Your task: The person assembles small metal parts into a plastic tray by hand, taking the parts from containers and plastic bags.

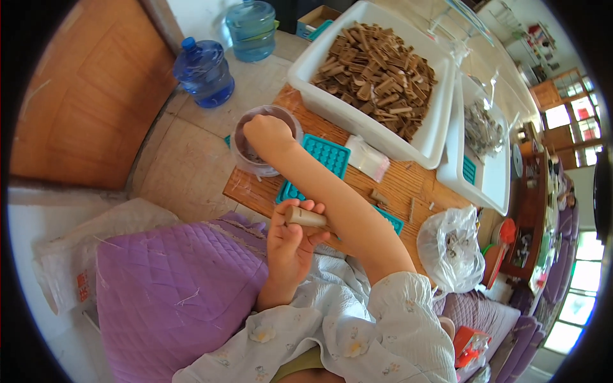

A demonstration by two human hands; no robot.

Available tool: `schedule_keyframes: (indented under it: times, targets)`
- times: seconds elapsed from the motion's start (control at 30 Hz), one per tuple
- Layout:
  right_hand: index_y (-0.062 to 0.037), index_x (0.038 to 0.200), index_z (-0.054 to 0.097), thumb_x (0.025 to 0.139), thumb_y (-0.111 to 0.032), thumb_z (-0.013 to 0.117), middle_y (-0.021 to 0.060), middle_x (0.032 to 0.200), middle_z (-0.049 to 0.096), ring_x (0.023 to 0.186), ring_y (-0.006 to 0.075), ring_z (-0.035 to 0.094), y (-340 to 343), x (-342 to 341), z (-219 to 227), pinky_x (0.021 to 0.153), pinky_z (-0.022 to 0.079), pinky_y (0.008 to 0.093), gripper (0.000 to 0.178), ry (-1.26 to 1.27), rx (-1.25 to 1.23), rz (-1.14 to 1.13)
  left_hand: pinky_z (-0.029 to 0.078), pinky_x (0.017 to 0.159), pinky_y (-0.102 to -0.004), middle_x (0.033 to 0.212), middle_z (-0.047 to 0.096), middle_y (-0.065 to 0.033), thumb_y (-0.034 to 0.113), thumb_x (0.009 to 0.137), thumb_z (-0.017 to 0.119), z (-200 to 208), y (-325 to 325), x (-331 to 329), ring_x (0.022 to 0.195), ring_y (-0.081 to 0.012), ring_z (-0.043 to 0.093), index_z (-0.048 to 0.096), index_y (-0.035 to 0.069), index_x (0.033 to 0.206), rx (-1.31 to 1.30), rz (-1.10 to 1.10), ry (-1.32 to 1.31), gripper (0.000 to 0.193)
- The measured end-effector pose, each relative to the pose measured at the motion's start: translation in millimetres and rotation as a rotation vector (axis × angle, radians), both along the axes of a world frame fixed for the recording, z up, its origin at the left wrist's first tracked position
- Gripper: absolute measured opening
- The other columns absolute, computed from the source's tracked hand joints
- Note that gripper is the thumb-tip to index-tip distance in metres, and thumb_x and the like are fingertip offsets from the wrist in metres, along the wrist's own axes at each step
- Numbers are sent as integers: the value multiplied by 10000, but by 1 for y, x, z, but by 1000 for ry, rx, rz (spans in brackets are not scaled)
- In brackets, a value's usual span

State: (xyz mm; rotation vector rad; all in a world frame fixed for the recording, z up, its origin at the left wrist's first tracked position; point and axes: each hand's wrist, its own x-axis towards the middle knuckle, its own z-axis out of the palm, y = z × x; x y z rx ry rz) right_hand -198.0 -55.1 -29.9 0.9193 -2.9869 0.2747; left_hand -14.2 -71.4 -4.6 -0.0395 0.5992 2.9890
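Note:
My left hand [287, 246] is closed around a small brown cardboard tube [306, 217], held on its side above my lap. Its rounded end points left. My right arm crosses over the table, and my right hand [269, 135] reaches into a clear round plastic tub [295, 120] at the table's far left corner. The fingers look curled, but their tips and anything between them are hidden inside the tub. Under my right forearm lie teal trays with rows of small cavities [327, 155].
A large white bin [306, 96] heaped with brown cardboard tubes stands at the back. Beside it is a second white bin [452, 163]. A clear bag [450, 249] sits at the right, a small plastic packet [367, 158] mid-table. Blue water jugs [205, 73] stand on the floor.

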Motion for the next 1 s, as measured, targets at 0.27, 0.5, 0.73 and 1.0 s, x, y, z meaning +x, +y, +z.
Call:
schedule_keyframes:
  times: [0.27,0.5,0.73,1.0]
  targets:
    - [-53,738,622,686,-87,526,135,721,613,668,260,607,9,-17,-3,577,489,336,114,-84,-51,26,521,558,-228,1112,458,-127,141,859,445,-1,-4,0,1048,-254,480,362,29,1125,-35,40,-14,299]
    - [-43,879,598,729,-86,555,52,706,583,738,131,575,54,5,49,601,448,255,162,-551,-637,1,495,498,-209,1090,488,-124,208,877,417,-9,-8,-3,959,-233,541,332,29,1177,-5,-12,-101,360]
    - [-24,864,605,802,-50,482,31,831,565,746,95,534,108,49,72,642,435,222,140,-877,-1074,-273,473,433,-196,1056,525,-117,256,883,400,-13,-6,-5,843,-203,594,331,29,1188,145,-110,-203,386]
    - [-10,934,568,780,-5,521,24,811,559,780,88,518,133,78,60,679,430,217,162,-562,-1067,-280,487,469,-196,1116,505,-89,242,890,378,-14,3,0,994,-230,529,360,73,1166,235,-250,-218,324]
